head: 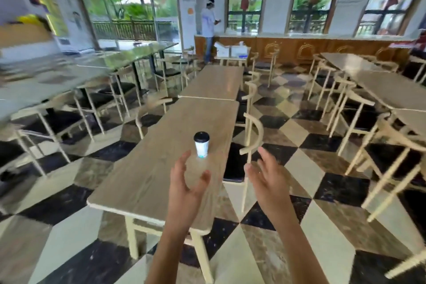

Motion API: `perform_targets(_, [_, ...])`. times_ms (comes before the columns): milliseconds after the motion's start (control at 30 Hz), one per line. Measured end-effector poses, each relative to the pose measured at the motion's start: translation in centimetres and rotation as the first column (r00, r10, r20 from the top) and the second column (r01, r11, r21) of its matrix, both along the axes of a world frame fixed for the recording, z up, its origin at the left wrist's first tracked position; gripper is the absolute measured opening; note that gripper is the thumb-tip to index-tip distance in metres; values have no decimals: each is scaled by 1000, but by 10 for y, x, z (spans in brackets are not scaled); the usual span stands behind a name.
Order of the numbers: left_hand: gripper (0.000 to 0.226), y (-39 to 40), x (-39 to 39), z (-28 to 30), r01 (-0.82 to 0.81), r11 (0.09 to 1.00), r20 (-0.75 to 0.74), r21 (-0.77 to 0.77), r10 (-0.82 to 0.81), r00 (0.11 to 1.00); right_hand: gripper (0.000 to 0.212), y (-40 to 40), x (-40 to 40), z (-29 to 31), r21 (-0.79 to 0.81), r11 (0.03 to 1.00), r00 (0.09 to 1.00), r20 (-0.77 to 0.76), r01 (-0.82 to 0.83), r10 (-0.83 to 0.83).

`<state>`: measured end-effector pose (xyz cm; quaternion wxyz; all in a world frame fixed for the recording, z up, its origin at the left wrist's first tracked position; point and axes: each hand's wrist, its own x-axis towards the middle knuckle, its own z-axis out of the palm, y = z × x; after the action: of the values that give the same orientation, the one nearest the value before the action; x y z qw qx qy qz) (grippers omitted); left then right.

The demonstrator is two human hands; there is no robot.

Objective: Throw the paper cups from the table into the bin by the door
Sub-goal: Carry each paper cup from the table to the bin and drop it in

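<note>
A white paper cup with a black lid stands upright on the long wooden table, near its right edge. My left hand is open just in front of the cup, fingers curved, a little short of touching it. My right hand is open too, held out to the right of the table over the floor, with nothing in it. No bin is in view.
Cream chairs line both sides of the table. More tables and chairs fill the left and right of the room over a chequered floor. A person stands at the far counter by the glass door.
</note>
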<state>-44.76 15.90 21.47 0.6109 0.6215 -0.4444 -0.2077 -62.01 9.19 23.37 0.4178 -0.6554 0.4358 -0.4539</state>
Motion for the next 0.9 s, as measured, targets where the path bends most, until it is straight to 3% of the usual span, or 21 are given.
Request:
perform_targets(167, [79,-80,42,-6,-32,998,14,58,31,999,67,-93,50,-22,74,995,998,8,-62,61])
perform_targets(267, [65,-128,61,-15,-30,995,25,92,28,999,65,-143,74,-32,117,991,998,19,-68,66])
perform_targets(600, [62,-260,133,-67,-71,974,45,216,63,997,65,-262,139,-77,268,963,999,-32,-29,39])
perform_targets(900, [64,-362,206,-124,41,923,61,382,-69,996,66,-344,213,-125,363,925,986,-155,113,-60])
